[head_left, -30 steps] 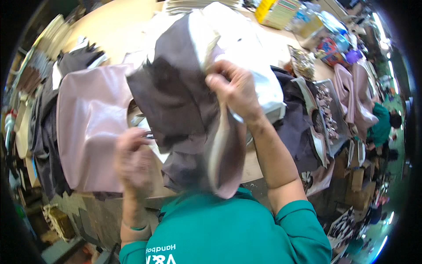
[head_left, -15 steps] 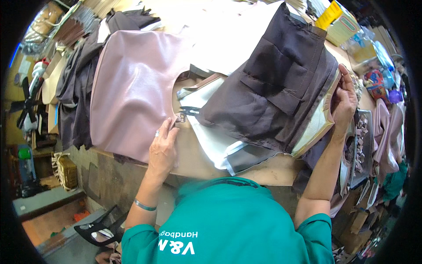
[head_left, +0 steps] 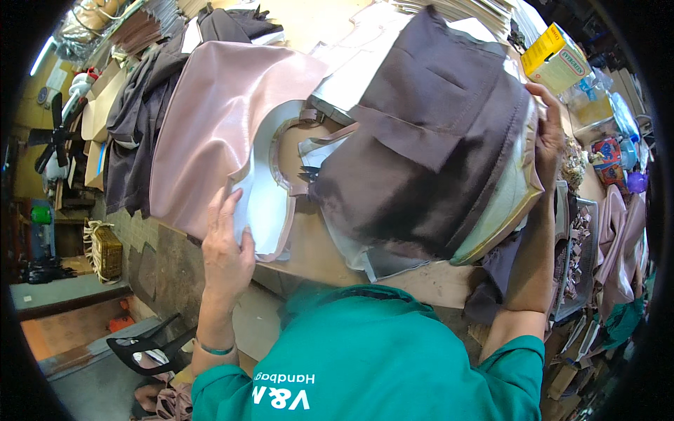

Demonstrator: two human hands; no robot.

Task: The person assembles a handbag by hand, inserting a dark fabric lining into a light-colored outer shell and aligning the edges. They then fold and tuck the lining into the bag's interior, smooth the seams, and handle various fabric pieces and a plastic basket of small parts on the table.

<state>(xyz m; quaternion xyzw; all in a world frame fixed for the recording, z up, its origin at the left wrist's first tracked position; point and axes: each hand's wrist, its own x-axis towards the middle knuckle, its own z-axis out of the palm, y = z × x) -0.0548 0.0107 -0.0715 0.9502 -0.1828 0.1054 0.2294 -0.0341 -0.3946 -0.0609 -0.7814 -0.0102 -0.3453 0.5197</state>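
Note:
On the left of the table lies a glossy pink leather handbag piece point(head_left: 210, 105), its near edge turned back so a white inner face point(head_left: 265, 217) shows. My left hand point(head_left: 228, 242) rests against that turned edge, fingers stretched and thumb apart. A dark brown fabric lining point(head_left: 421, 147) with a sewn pocket spreads over the middle right. My right hand point(head_left: 549, 130) curls round its far right edge, beside a pale, yellow-rimmed strip point(head_left: 495, 217); part of the grip is hidden. Between the two pieces, dark tool tips point(head_left: 309, 170) peek out by the lining.
Dark cloth point(head_left: 133, 126) is heaped at the table's left, near a black fan point(head_left: 55, 137). White sheets point(head_left: 351, 70) lie behind the work. A yellow box point(head_left: 551, 56) stands at the back right. Near my right forearm is a tray of small scraps point(head_left: 579, 245).
My left hand has moved left and toward me, and the pink edge now folds back, baring white. My right hand has shifted up slightly along the lining, whose cloth has flopped over.

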